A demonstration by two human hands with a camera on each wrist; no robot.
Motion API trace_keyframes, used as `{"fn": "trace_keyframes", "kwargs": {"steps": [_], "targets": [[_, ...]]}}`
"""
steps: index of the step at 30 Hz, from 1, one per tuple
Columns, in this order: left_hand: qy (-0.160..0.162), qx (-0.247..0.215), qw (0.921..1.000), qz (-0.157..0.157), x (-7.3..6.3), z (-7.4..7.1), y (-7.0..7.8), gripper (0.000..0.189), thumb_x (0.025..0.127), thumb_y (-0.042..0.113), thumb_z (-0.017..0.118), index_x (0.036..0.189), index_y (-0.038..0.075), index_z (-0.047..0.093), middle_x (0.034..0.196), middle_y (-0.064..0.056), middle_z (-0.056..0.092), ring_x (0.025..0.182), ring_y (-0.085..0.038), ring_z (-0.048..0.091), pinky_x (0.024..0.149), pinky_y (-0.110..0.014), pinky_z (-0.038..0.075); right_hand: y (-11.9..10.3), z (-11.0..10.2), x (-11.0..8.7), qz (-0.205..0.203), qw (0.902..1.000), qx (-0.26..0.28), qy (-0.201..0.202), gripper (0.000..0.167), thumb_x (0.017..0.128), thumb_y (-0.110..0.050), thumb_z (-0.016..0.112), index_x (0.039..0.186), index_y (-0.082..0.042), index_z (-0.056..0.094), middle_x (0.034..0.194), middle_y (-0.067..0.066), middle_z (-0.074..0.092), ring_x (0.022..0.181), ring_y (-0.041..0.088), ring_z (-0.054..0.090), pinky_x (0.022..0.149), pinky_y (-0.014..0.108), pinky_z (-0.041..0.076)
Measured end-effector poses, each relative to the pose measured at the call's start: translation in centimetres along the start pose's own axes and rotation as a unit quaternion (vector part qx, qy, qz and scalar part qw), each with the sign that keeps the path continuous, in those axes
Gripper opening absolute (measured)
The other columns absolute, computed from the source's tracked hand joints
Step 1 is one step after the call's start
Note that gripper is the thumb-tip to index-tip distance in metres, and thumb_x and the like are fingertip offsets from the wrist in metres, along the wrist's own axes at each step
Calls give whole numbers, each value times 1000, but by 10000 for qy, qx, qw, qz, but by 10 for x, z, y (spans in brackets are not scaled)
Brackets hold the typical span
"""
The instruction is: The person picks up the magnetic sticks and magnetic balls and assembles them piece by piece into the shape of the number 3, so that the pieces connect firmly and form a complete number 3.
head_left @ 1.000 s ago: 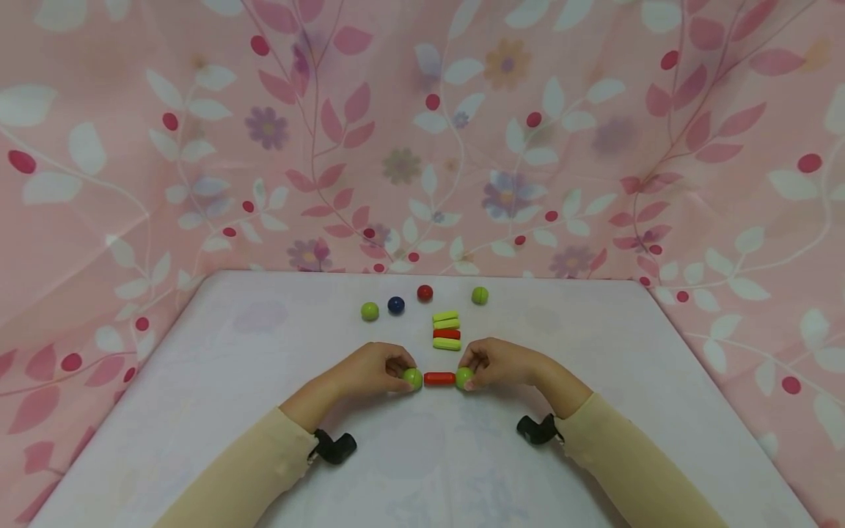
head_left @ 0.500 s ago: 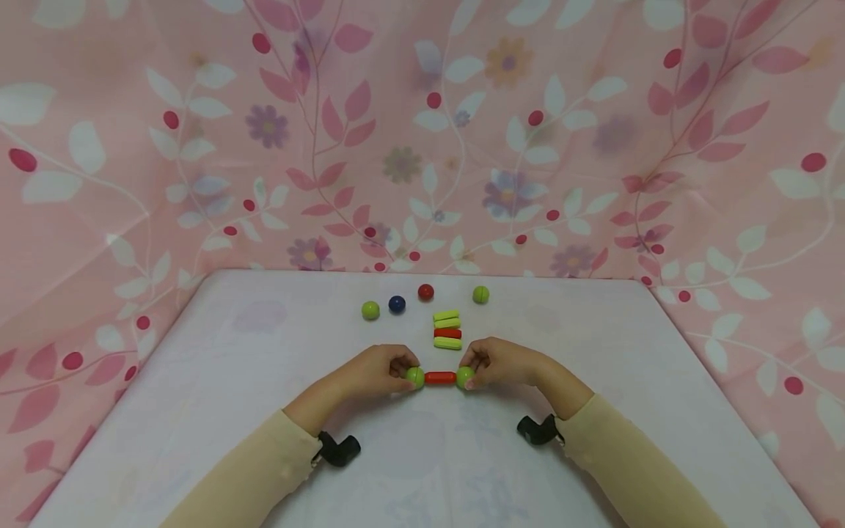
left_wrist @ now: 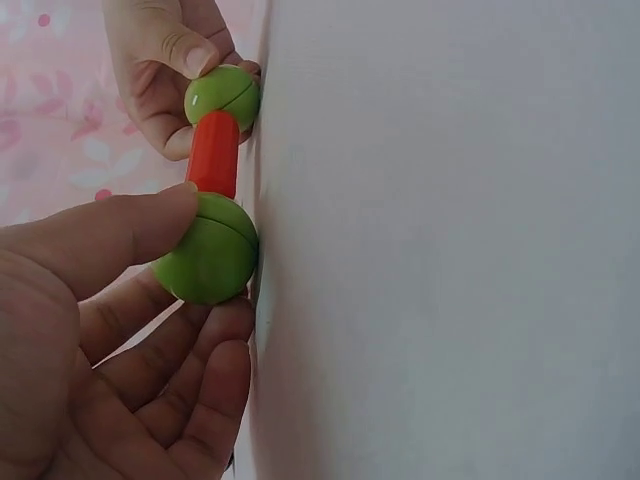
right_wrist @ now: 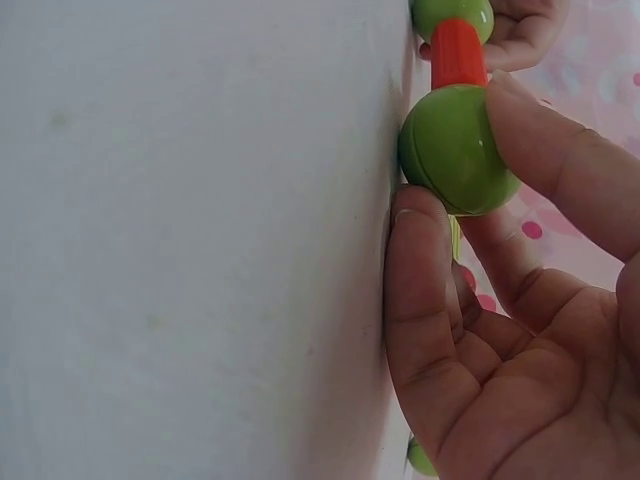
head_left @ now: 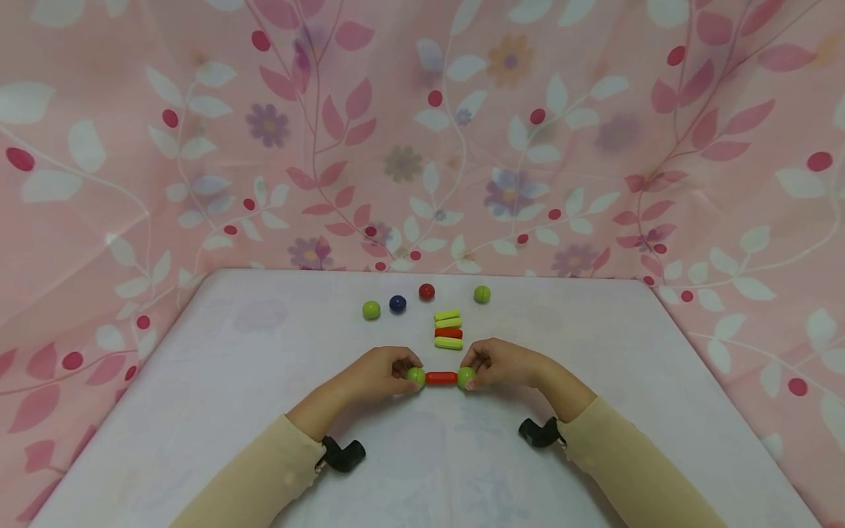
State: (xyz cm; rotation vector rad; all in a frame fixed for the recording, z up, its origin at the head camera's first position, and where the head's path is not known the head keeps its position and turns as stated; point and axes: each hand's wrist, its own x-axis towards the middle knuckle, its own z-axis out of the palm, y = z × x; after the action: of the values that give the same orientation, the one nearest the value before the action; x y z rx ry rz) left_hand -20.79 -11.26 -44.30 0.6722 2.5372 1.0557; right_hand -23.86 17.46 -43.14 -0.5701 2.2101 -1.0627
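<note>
In the head view a short red rod (head_left: 441, 378) lies level at the middle of the table, with a green ball at each end. My left hand (head_left: 383, 372) pinches the left green ball (left_wrist: 208, 255) between thumb and fingers. The right green ball (right_wrist: 455, 150) is pinched by my right hand (head_left: 503, 364) in the same way. Both wrist views show the red rod's ends meeting the two balls in one straight line. The piece sits right at the white tabletop.
Beyond the hands lies a short stack-like row of yellow-green rods (head_left: 448, 342) with one red rod (head_left: 448, 333) among them. Farther back are a green ball (head_left: 372, 310), a blue ball (head_left: 397, 303), a red ball (head_left: 426, 292) and another green ball (head_left: 482, 294). A floral curtain (head_left: 422, 147) stands behind the table.
My left hand has moved slightly right with its green ball, and the small gap between that ball and the red rod has closed. My right hand stays nearly still.
</note>
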Motion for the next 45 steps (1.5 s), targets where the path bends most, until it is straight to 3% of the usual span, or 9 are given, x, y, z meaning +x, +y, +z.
{"fn": "trace_keyframes", "kwargs": {"steps": [13,24,32,37,45], "targets": [[-34,-101,9999,-56,2,4,1,26,90,29,77,113,20,68,93,9,63,88,-14,56,80,-31,50,-1,-2,-4,-71,9993,-376,14,29,86,-17,81,109,-9,66,94,1,65,86,19,58,78,31,50],[-32,-142,9999,-35,2,4,3,25,90,28,77,112,20,68,95,8,63,89,-14,56,82,-32,50,-10,-22,-5,-198,9955,-922,102,29,86,-14,80,112,-7,69,105,2,66,94,20,63,83,32,54],[-35,-105,9999,-56,2,3,3,26,90,28,77,113,19,68,95,8,63,89,-14,56,82,-32,50,-2,-24,11,-349,9924,-923,734,17,92,-14,74,107,-8,70,99,0,66,88,18,61,77,31,53],[-49,-124,9999,-40,2,3,3,27,90,28,76,114,18,68,95,8,63,89,-14,56,81,-32,50,0,-21,22,-155,9899,-799,1159,15,92,-17,75,106,-13,71,98,-1,67,89,18,60,80,32,53],[-42,-122,9999,-54,0,2,3,26,91,28,76,114,18,68,93,8,63,88,-14,56,80,-31,49,-2,-17,34,-17,9851,-949,1435,19,90,-16,76,108,-10,72,99,0,67,91,18,59,84,32,52]]}}
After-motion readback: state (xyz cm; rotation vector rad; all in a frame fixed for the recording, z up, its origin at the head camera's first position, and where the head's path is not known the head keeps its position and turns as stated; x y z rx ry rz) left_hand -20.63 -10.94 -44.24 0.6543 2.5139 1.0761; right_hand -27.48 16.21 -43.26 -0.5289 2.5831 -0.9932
